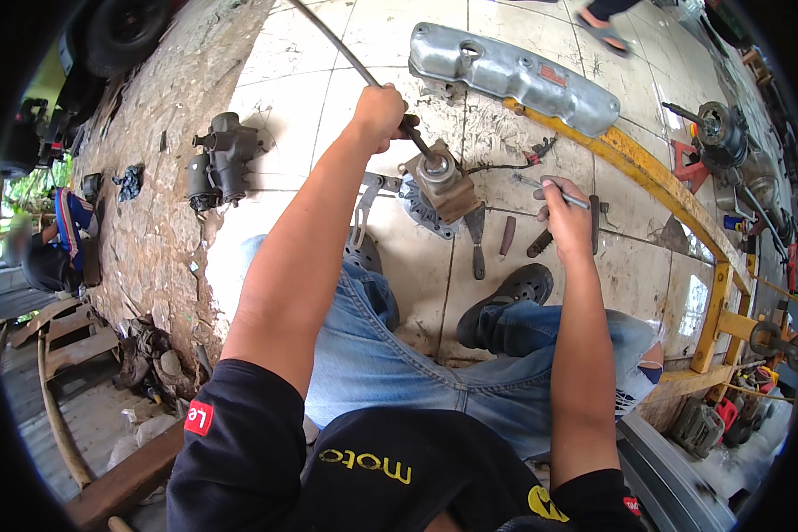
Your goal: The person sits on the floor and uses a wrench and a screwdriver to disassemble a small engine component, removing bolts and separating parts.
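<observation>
Left hand (381,117): yours is wrapped tight around the long metal bar (339,44), fingers curled over it.
Right hand (566,215): closed on a slim metal tool (575,201), thumb side up, just right of the block and apart from it.
Bar: slants from the top edge down through your left grip; its lower end looks to meet the round fitting on the block. Stiff, likely top-heavy. Bare shaft could slip if oily, so full-fist hold.
Block (452,195): boxy, brownish metal, on the floor (284,93) between and ahead of your feet, grey plate (419,208) against it. Probably heavy, rigid, greasy; take it by the square body.
Hand tools: scraper (478,238) near the block, handle toward you; dark strip (507,236) beside it, then a dark handle (539,244) below your right hand.
Metal cover (514,75): long, silvery, beyond the block near the yellow frame (647,168). Looks lighter than the block but smooth; lift by both ends.
Dark housing (229,164): well left of the block.
Writing: red label (553,75) on the cover, too small to read; yellow lettering (365,463) on your shirt, red-and-white patch (199,418) on your left sleeve.
</observation>
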Motion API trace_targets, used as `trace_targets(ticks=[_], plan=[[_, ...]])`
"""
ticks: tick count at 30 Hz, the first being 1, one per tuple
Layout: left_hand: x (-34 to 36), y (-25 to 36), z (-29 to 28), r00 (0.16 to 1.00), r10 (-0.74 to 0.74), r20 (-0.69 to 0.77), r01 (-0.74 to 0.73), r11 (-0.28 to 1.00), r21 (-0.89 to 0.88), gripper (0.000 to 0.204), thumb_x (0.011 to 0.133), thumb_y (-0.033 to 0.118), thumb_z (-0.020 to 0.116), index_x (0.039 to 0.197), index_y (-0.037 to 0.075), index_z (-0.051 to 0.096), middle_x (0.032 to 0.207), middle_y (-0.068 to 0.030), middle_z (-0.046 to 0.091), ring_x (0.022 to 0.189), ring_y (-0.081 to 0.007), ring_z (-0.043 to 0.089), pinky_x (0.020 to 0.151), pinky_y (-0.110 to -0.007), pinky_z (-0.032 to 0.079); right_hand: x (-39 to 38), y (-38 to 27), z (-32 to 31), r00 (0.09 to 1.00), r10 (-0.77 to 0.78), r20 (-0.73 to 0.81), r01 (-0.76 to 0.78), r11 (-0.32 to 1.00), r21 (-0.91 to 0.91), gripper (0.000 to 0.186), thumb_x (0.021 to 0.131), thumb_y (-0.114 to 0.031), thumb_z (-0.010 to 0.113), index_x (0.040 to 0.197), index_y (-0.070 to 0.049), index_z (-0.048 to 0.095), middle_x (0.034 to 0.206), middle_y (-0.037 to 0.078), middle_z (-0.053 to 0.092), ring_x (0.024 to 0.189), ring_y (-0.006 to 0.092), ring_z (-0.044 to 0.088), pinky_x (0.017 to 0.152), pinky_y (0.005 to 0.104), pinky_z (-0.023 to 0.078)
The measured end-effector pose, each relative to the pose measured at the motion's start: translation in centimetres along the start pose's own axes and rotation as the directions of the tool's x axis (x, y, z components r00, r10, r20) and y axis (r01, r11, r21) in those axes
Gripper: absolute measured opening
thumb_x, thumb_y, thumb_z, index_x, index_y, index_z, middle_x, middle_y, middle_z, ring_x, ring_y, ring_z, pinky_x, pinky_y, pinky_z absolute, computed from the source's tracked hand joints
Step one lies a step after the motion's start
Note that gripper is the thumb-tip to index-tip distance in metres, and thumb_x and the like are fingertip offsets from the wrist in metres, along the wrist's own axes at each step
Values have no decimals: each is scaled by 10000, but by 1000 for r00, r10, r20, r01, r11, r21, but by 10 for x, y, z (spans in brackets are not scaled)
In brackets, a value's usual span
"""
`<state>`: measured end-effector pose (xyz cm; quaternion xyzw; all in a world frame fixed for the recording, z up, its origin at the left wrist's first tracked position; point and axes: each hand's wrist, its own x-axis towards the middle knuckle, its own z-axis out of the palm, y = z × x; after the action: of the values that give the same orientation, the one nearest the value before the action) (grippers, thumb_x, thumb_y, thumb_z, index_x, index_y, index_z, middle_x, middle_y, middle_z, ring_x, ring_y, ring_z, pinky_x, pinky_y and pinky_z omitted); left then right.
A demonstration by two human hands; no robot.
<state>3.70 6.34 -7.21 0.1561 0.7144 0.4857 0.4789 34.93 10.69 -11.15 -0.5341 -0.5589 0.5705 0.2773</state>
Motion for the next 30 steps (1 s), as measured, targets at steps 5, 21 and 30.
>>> trace_targets(ticks=[5,21,30], plan=[[2,3,16,993,0,116,-30,965,261,284,1045,228,343,1155,-24,413,915,-93,493,733,-204,584,656,-426,605,2,2,1,1000,13,13,-13,1000,16,253,933,-201,606,1035,25,660,826,71,671,585,106,553,558,268,453],[19,-39,29,952,306,12,-292,894,340,400,1041,330,359,1187,-29,458,1039,-290,626,1002,-442,597,885,-483,448,24,0,53,870,124,477,92,910,-405,208,935,-214,635,929,-9,668,738,51,659,583,117,581,542,288,451],[21,-43,15,958,285,-2,-273,921,278,402,1041,326,364,1202,-31,453,1049,-290,624,994,-439,602,880,-483,451,65,1,74,971,-130,202,195,917,-348,204,920,-224,645,967,-29,683,737,99,681,628,177,654,626,332,503]])
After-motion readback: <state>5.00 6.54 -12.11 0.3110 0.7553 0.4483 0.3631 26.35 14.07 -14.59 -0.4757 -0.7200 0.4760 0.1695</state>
